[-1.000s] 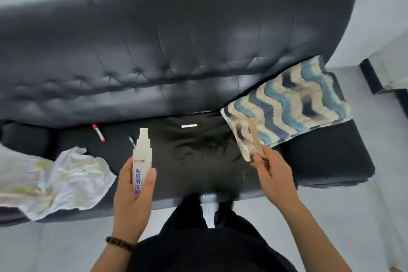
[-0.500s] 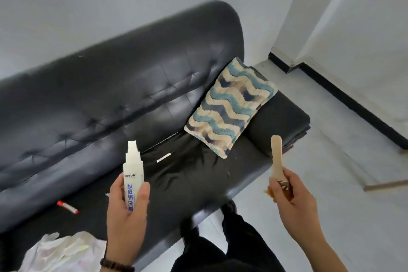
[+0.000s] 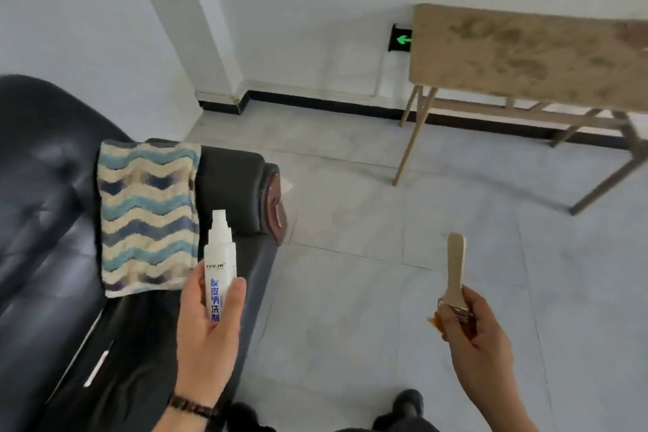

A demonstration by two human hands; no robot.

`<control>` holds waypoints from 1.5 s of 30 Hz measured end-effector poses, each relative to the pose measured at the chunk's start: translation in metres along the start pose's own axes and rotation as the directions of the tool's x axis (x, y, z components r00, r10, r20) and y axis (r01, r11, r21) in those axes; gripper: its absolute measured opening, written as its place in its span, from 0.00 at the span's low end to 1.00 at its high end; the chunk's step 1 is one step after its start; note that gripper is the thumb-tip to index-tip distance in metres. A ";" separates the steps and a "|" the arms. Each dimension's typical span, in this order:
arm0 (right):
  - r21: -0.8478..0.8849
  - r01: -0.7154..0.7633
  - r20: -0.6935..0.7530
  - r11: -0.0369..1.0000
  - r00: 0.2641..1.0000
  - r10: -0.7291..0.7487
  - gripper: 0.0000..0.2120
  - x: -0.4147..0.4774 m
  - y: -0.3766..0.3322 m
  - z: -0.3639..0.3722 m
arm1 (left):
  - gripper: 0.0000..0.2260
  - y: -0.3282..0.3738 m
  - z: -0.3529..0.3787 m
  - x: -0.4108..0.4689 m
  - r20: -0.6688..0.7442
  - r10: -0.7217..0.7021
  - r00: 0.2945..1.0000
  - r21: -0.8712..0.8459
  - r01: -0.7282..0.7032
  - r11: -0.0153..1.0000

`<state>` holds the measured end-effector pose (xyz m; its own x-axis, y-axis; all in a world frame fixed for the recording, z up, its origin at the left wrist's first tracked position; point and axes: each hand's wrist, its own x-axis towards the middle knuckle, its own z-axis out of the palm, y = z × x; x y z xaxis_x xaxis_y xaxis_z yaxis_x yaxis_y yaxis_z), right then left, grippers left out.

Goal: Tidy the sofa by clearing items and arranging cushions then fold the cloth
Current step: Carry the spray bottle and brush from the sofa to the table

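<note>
My left hand (image 3: 207,330) grips a white spray bottle (image 3: 220,252) with blue lettering, held upright over the front edge of the black leather sofa (image 3: 45,228). My right hand (image 3: 473,330) holds a wooden-handled paintbrush (image 3: 455,270) by its metal band, handle pointing up, over the floor. A blue and cream wavy-patterned cushion (image 3: 147,217) leans on the sofa's right end beside the armrest (image 3: 242,182). A small white strip (image 3: 95,368) lies on the seat.
A wooden table (image 3: 526,60) with slanted legs stands against the far wall at the right. Grey tiled floor (image 3: 385,256) spreads between it and the sofa. A green arrow sign (image 3: 402,39) is on the wall. My shoes show at the bottom.
The view has swung right, away from the sofa towards the floor and table. The white cloth and red pen have left the view. Both hands keep their objects.
</note>
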<state>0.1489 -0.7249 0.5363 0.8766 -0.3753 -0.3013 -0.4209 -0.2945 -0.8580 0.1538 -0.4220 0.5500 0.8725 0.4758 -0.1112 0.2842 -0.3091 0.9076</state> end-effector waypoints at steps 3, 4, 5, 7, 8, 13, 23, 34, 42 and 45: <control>0.020 -0.051 -0.055 0.999 0.997 0.052 0.12 0.034 0.026 -0.065 | 0.24 0.030 0.088 -0.010 0.082 0.061 0.995 0.050 -0.066 0.997; 0.012 -0.064 -0.078 0.998 0.995 0.065 0.13 0.046 0.032 -0.085 | 0.22 0.041 0.115 -0.013 0.120 0.084 0.989 0.059 -0.092 0.994; 0.007 -0.075 -0.095 0.997 0.993 0.075 0.13 0.057 0.035 -0.104 | 0.22 0.052 0.140 -0.016 0.161 0.104 0.982 0.063 -0.115 0.991; 0.009 -0.101 -0.124 0.995 0.987 0.101 0.13 0.078 0.035 -0.139 | 0.21 0.078 0.183 -0.022 0.225 0.122 0.967 0.058 -0.138 0.989; 0.014 -0.105 -0.139 0.994 0.985 0.106 0.13 0.090 0.033 -0.154 | 0.22 0.089 0.201 -0.023 0.246 0.130 0.961 0.051 -0.146 0.988; 0.028 -0.120 -0.168 0.992 0.978 0.123 0.13 0.175 0.028 -0.201 | 0.21 0.131 0.293 0.005 0.285 0.115 0.952 0.039 -0.132 0.991; 0.073 -0.200 -0.373 0.977 0.903 0.212 0.16 0.359 -0.011 -0.290 | 0.20 0.249 0.548 0.120 0.550 0.175 0.817 -0.043 -0.182 0.982; 0.310 -0.193 -0.592 0.931 0.728 0.347 0.15 0.537 0.039 -0.428 | 0.20 0.370 0.813 0.147 0.721 0.253 0.645 -0.037 -0.329 0.944; 0.263 -0.115 -0.491 0.958 0.839 0.235 0.15 0.715 0.032 -0.589 | 0.16 0.464 0.977 0.125 0.663 0.208 0.719 0.021 -0.295 0.955; 0.200 -0.100 -0.435 0.975 0.883 0.179 0.14 0.782 0.018 -0.633 | 0.15 0.501 1.023 0.134 0.610 0.236 0.756 -0.009 -0.291 0.957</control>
<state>0.6794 -1.5804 0.5492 0.5968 -0.7660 -0.2389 -0.4511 -0.0741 -0.8894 0.8201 -1.3554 0.5756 0.9695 -0.2153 -0.1174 0.0148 -0.4265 0.9044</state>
